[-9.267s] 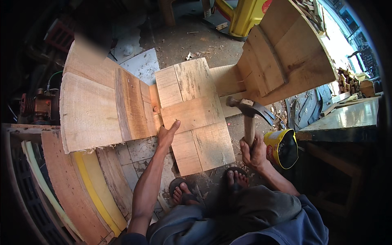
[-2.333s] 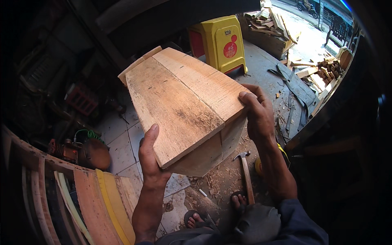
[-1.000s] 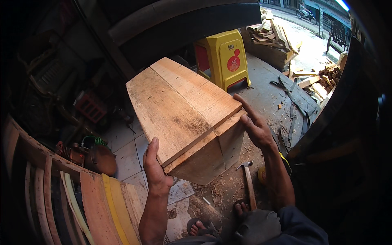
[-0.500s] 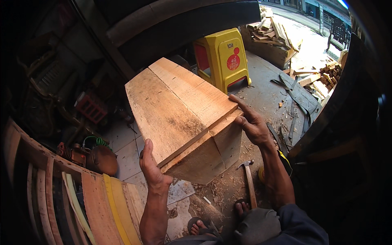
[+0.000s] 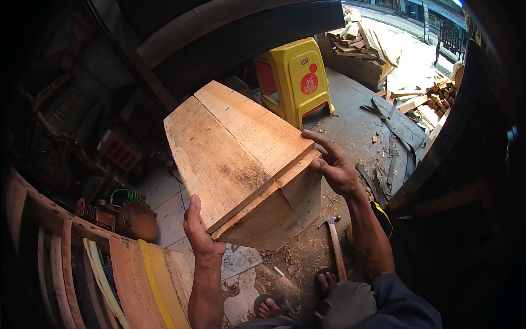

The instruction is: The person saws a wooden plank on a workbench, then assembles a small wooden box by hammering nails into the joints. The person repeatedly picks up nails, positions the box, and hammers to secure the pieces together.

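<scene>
Between my hands is a boxy wooden piece (image 5: 230, 142), its top made of two pale boards side by side with a straight seam and a dark, dusty patch. My left hand (image 5: 201, 230) grips its near left corner, thumb up along the edge. At the near right corner my right hand (image 5: 335, 167) clasps the edge, fingers on top and thumb against the side. The underside and whatever supports the far end are hidden. Below my right forearm a claw hammer (image 5: 335, 247) stands with its wooden handle toward my foot.
A yellow plastic stool (image 5: 298, 82) stands beyond the wooden piece. Scrap wood (image 5: 361, 44) is heaped at the far right, and dark straps (image 5: 392, 131) lie on the floor. To the left are a slatted wooden frame (image 5: 123, 274) and a compressor (image 5: 134, 216). Shavings litter the floor.
The wooden piece and both hands have shifted slightly to the left in view, while the background moved a little too. Both hands keep their hold.
</scene>
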`<state>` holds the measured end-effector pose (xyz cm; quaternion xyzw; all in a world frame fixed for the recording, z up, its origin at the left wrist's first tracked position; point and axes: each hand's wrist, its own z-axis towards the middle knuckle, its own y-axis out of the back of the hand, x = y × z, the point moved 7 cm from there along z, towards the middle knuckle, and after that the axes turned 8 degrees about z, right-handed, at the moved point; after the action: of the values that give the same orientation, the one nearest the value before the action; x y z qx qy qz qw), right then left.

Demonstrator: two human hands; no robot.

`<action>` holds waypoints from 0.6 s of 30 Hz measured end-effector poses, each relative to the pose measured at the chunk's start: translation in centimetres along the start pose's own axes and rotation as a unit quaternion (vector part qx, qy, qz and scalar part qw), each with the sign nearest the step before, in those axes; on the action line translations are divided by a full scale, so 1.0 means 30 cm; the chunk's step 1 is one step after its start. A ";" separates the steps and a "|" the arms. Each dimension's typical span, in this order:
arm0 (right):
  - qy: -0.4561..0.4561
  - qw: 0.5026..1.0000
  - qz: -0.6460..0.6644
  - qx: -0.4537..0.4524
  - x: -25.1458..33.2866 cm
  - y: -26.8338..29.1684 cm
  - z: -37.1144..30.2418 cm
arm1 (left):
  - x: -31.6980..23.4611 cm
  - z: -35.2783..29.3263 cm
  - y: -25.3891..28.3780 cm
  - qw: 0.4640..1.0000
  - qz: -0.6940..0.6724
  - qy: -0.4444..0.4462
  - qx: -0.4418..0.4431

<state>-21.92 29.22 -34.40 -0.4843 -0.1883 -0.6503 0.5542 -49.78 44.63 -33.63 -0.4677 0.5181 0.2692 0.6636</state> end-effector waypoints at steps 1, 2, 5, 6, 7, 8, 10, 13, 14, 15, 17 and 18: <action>-0.005 1.000 -0.010 0.001 0.000 0.007 -0.002 | 0.003 0.000 -0.004 1.000 -0.009 0.004 -0.001; -0.004 1.000 -0.017 0.002 0.005 0.010 -0.002 | 0.000 -0.004 -0.011 1.000 -0.018 0.007 -0.001; 0.014 0.999 -0.032 0.001 0.032 0.019 0.004 | -0.005 -0.006 -0.047 1.000 -0.030 0.006 0.006; 0.030 0.999 -0.033 -0.003 0.045 0.027 0.006 | 0.001 0.001 -0.050 1.000 -0.025 0.001 0.008; 0.045 0.998 -0.032 -0.014 0.060 0.043 -0.004 | 0.007 0.001 -0.060 1.000 -0.016 0.000 0.014; 0.033 0.999 -0.028 -0.012 0.052 0.044 -0.006 | 0.022 0.004 -0.054 0.999 -0.005 0.003 0.036; -0.001 1.000 -0.008 -0.017 0.031 0.033 -0.006 | 0.028 0.002 -0.022 1.000 0.001 0.011 0.030; -0.011 0.997 -0.042 -0.057 0.013 -0.007 -0.046 | 0.006 -0.027 0.022 0.999 0.018 0.017 -0.046; 0.021 0.991 -0.120 -0.056 0.018 0.004 -0.073 | 0.001 -0.043 0.003 0.998 0.015 0.044 -0.048; 0.021 0.987 -0.133 -0.086 0.008 0.033 -0.123 | -0.011 -0.053 0.003 0.996 0.042 0.035 -0.074; 0.020 0.978 -0.156 -0.137 -0.003 0.078 -0.258 | -0.039 -0.079 0.020 0.986 0.096 0.008 -0.133; 0.015 0.972 -0.170 -0.161 -0.003 0.106 -0.342 | -0.034 -0.056 0.097 0.989 0.116 -0.010 -0.095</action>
<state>-23.38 20.25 -40.11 -0.5182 -0.1521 -0.7639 0.3531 -53.29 44.46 -33.70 -0.4628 0.5342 0.3966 0.5858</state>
